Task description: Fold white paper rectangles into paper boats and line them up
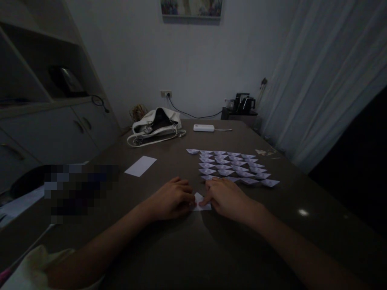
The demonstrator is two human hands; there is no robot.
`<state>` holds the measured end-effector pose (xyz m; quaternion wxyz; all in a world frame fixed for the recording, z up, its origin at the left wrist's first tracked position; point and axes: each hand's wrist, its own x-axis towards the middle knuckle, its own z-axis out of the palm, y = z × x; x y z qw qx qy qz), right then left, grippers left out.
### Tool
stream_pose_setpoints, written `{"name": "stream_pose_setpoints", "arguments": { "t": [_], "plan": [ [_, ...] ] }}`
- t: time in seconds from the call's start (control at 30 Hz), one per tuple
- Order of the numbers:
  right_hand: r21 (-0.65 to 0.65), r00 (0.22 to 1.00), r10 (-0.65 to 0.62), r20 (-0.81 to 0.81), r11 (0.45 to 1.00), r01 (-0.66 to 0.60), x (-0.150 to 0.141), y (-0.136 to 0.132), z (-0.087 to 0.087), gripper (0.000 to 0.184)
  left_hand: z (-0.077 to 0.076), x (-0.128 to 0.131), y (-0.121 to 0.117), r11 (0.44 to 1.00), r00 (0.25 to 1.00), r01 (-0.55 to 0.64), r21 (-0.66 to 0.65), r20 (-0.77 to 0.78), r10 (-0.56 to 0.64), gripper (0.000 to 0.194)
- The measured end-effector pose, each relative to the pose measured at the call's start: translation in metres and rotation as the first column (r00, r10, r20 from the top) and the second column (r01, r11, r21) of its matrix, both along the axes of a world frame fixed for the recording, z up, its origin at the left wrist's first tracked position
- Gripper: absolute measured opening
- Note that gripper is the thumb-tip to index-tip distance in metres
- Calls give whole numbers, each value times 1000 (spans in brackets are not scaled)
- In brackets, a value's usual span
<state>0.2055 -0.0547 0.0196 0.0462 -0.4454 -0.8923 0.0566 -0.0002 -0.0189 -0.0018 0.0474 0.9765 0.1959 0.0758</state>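
Observation:
A small folded piece of white paper [198,198] lies on the brown table in front of me, with a pointed top and a straight lower edge. My left hand [176,198] is curled at its left side, the fingertips pressed against it. From the right, my right hand [227,198] holds it down with the thumb and bent fingers. Parts of the paper are hidden under the fingertips. Just beyond my right hand, several folded paper boats [242,174] stand in rows. A flat white paper sheet [140,166] lies farther off, beyond my left hand.
A white handbag [157,125] lies at the table's far left, beside a white power bank [203,128] with a short cable. Small scraps [266,152] lie near the right edge. A blurred patch [81,189] covers things at left. A kettle [247,104] stands behind the table.

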Motion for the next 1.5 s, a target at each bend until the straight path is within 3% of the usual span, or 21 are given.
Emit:
{"name": "stream_pose_setpoints", "arguments": {
  "t": [0.4,0.93,1.07,1.23,1.4,1.5],
  "plan": [
    [-52,993,-118,-8,992,118,8,-1,7,31,8,-8,3,998,1000,-20,-51,-2,20,9],
    [-111,988,-155,-9,982,154,7,-4,14,26,7,-16,9,995,1000,0,-101,-1,0,12],
    [-53,989,-146,-14,988,145,5,-6,9,20,8,-15,7,993,1000,-9,-120,-3,9,13],
    [118,990,-131,54,985,124,-9,-10,-4,12,9,-13,5,993,1000,-10,-114,-7,9,13],
    [200,973,-229,10,954,222,-21,-7,-18,29,8,-13,5,995,1000,-20,-102,-7,20,12],
    [213,960,-280,-11,937,276,-22,-5,-23,29,8,-13,4,995,1000,-15,-103,-3,15,11]
  ]
}}
